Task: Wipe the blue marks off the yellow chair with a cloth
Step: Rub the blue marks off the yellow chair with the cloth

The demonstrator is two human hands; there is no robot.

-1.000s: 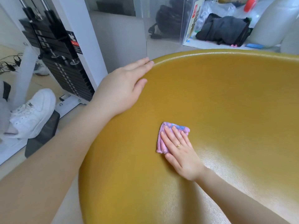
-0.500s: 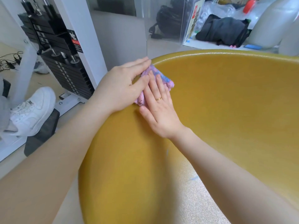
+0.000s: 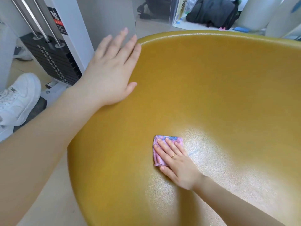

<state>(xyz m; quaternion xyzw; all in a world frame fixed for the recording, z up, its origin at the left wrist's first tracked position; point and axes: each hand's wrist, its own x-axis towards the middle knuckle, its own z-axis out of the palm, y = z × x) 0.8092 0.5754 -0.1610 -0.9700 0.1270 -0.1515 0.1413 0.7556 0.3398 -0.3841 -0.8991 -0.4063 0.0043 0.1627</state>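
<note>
Inside a glossy yellow moulded chair shell (image 3: 211, 95), right hand (image 3: 177, 162) flat, fingers straight, pressing folded pink cloth (image 3: 158, 154) just left of faint blue marks (image 3: 194, 151); left hand (image 3: 112, 69) open, steadying rim.

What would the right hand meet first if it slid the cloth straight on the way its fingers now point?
Probably only bare seat: the right hand, flat on the cloth, points up the yellow chair; the left hand lies off that line.

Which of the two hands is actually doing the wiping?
The right hand: its flat fingers press the pink cloth onto the seat of the yellow chair. The left hand holds no cloth; it rests open on the chair's rim.
</note>
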